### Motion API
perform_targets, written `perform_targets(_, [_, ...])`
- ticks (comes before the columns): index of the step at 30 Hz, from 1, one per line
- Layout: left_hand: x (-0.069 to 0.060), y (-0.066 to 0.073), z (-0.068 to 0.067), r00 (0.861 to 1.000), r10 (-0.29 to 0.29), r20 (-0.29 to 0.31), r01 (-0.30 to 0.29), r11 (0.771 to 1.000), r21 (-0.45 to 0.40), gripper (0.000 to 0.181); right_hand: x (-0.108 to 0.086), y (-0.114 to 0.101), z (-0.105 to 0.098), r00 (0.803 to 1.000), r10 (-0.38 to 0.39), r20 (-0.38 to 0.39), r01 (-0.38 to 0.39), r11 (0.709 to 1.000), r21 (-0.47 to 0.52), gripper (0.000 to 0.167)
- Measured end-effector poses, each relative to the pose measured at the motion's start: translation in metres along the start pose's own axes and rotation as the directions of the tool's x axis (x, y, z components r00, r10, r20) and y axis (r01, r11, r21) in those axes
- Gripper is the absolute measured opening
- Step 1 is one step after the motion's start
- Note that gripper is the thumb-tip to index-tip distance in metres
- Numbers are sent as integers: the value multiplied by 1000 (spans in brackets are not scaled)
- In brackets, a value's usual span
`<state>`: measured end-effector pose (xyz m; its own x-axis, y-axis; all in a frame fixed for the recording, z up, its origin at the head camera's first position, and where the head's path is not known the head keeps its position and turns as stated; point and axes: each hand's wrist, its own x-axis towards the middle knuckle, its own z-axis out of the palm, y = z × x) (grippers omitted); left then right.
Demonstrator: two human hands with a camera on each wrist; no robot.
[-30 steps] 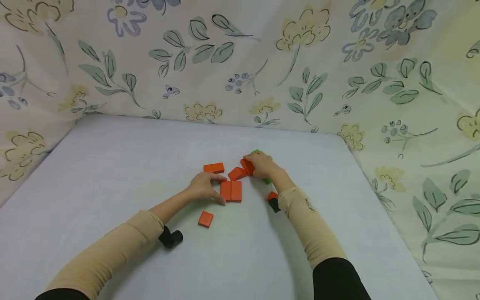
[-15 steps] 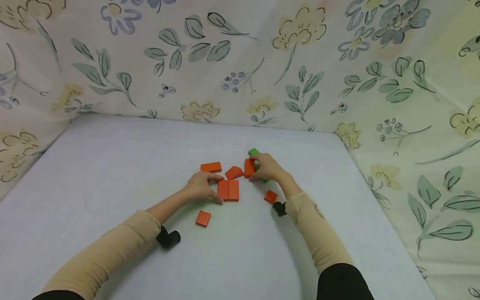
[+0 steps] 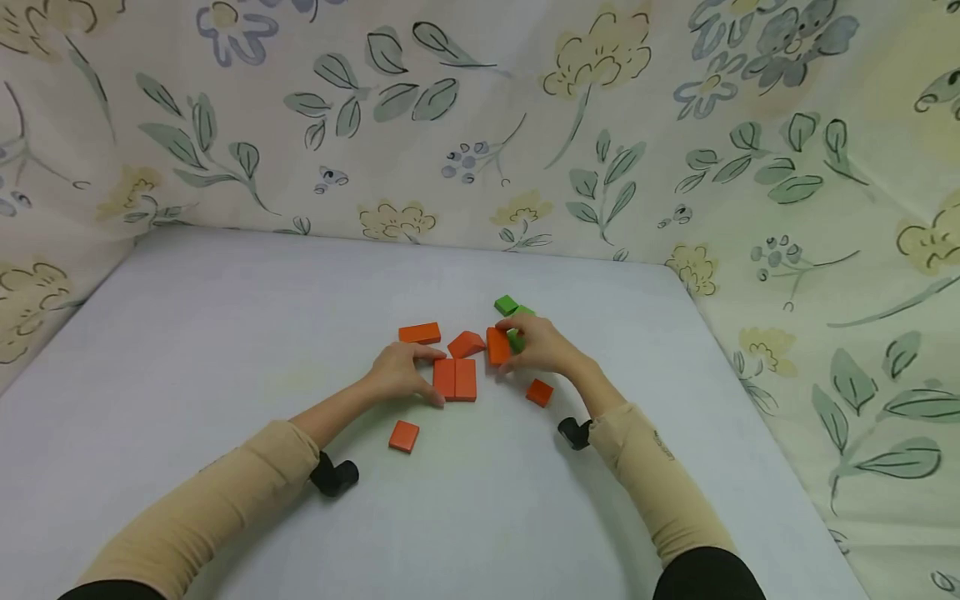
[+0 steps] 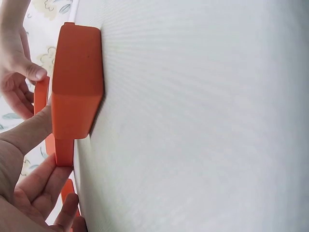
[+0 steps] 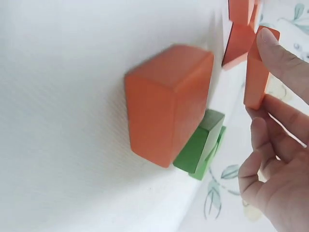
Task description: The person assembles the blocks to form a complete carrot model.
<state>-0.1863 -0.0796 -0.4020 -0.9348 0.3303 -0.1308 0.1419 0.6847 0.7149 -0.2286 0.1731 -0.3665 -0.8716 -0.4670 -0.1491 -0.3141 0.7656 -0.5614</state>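
Note:
Two orange rectangular blocks [image 3: 454, 380] lie side by side, and my left hand [image 3: 402, 372] grips them at the left, thumb near the front end and fingers at the back. In the left wrist view the fingers [image 4: 44, 181] touch the far end of a block. My right hand [image 3: 546, 346] pinches another orange block [image 3: 497, 346] between thumb and fingers, just right of a wedge-shaped orange block [image 3: 467, 344]. The right wrist view shows that pinched block [image 5: 257, 72] held at its two ends by the right hand [image 5: 285, 145].
An orange block [image 3: 420, 333] lies behind the left hand. One orange block [image 3: 404, 436] is in front of the pair, another [image 3: 540, 392] in front of the right hand. Green blocks [image 3: 506, 305] sit behind and beside the right hand. A floral cloth [image 3: 450, 167] hangs behind the white table [image 3: 300, 292].
My right hand has moved toward the front with its orange block, which now stands more upright in line beside the wedge, uncovering more green blocks. The left hand stays at the pair.

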Motion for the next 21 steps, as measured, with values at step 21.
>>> perform_targets(21, [1, -1, 1, 1000, -7, -1, 7, 1000, -4, 67, -12, -8, 14, 996, -75, 50, 76, 997, -18, 68])
